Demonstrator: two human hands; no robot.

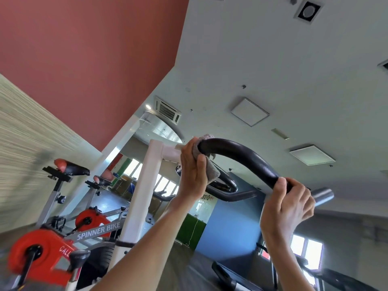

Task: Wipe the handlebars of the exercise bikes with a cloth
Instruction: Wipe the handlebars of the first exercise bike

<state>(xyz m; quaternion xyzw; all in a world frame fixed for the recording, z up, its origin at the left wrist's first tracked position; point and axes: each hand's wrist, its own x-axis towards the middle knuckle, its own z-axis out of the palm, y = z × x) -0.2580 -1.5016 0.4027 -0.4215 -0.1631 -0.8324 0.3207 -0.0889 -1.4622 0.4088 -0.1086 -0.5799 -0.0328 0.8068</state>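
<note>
While the camera tilts steeply upward toward a pale ceiling (273, 59) and a red wall (84, 49), two bare hands grip the black handlebar (245, 158) of a white-framed exercise bike. The handlebar's long axis runs across the middle of the view from upper left to lower right: it leaves the white frame post (144, 185), rises slightly, arches over, then slopes down to the right, where a short grey metal end (322, 196) points right and a little upward.

The left hand (194, 171) holds a grey cloth (210, 162) at the handlebar's left end, just beside the joint with the white frame. Its fingers are pressed together and curled around the bar, pinching the cloth against it; the cloth wraps over the top of the bar, and a loose corner hangs below the thumb.

The right hand (286, 208) grips the lower right stretch of the handlebar, bare, without cloth. Its fingers (302, 198) are curled close together over the bar, with the thumb hooked up on the near side. The two hands are well apart along the bar.

Behind the handlebar, a second dark curved bar (226, 192) loops lower down. At lower left stand two more bikes with red flywheel covers (35, 253); one grey frame (98, 228) reads "SPINNER BIKE". Their black and red saddles (71, 168) sit above. A ceiling air vent (168, 111) is overhead, and bright windows (306, 250) show at lower right.
</note>
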